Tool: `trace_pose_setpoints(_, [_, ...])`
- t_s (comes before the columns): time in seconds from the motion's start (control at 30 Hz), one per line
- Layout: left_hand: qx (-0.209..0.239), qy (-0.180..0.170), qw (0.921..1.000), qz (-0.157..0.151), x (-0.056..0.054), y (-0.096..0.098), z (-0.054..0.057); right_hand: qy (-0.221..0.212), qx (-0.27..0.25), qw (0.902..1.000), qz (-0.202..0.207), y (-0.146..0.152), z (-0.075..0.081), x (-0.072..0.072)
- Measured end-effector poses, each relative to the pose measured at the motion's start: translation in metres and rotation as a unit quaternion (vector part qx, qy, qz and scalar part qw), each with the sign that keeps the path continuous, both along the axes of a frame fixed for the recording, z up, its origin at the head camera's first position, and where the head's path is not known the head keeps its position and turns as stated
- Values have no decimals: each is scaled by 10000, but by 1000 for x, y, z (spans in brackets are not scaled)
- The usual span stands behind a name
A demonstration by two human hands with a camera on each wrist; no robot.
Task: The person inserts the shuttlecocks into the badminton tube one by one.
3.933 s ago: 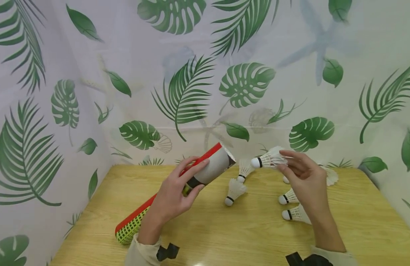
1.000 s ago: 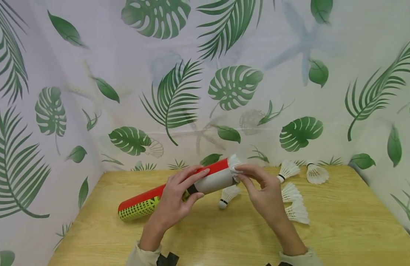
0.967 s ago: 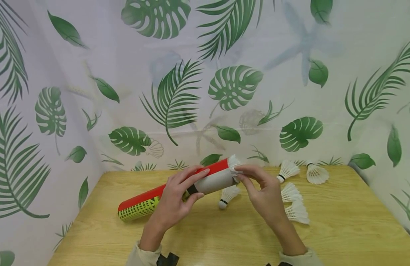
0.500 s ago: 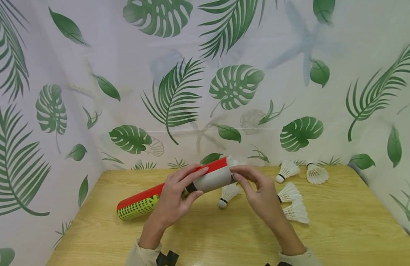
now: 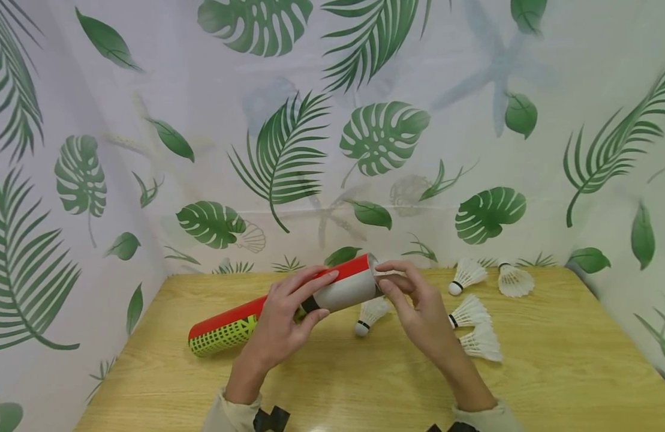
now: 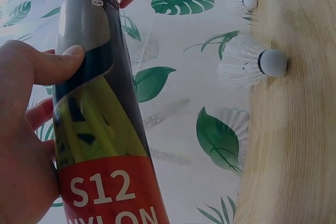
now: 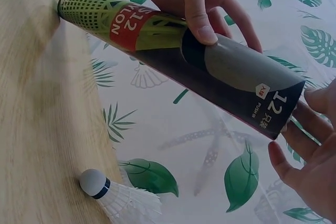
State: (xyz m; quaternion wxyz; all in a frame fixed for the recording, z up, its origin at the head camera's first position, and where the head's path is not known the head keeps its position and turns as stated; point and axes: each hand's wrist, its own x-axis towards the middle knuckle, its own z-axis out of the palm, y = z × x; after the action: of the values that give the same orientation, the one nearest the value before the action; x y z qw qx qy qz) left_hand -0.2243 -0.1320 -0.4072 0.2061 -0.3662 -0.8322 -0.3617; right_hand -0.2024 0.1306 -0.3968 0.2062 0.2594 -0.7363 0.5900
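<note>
My left hand (image 5: pixel 282 317) grips a shuttlecock tube (image 5: pixel 347 291), red, grey and yellow-green, which slants up to the right with its lower end near the table. "S12 NYLON" reads on its side in the left wrist view. My right hand (image 5: pixel 421 312) is at the tube's upper mouth, its relaxed fingers touching or just inside the rim; no shuttlecock shows between them. What lies inside the tube is hidden. Behind and below the mouth lies a white shuttlecock (image 5: pixel 371 318) with a black band, partly covered by the tube. The right wrist view shows a shuttlecock (image 7: pixel 118 195) on the table too.
On the right of the wooden table (image 5: pixel 559 360) lie several shuttlecocks: one at the back (image 5: pixel 467 276), a shuttlecock beside it (image 5: pixel 514 281), and overlapping shuttlecocks (image 5: pixel 480 344) nearer, partly behind my right wrist. A leaf-printed cloth (image 5: pixel 310 150) stands behind the table.
The shuttlecock that my right hand pinched moved left into the tube's mouth; its feathers, showing at the rim a second ago, are now out of sight. My left hand keeps its grip.
</note>
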Motion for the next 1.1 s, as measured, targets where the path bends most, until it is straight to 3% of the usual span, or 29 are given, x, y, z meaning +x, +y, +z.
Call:
trace_pose_setpoints(0.13, [86, 4, 10000, 36, -3, -3, 0, -20, -300, 9995, -134, 7, -4, -8])
trace_pose_setpoints(0.3, [137, -9, 9997, 193, -7, -11, -2, -170, -371, 9983, -428, 13, -20, -22])
trace_pose_setpoints(0.5, [129, -28, 9994, 317, -10, -17, -4, -1046, 506, 9899, -818, 10, -54, -35])
trace_pose_setpoints(0.63, [174, -32, 9991, 390, -10, -20, -4, -1343, 1036, 9813, -912, 6, -71, -40])
trace_pose_setpoints(1.1, [237, -16, 9986, 463, -11, -25, -5, -1274, 1320, 9783, -958, -3, -95, -44])
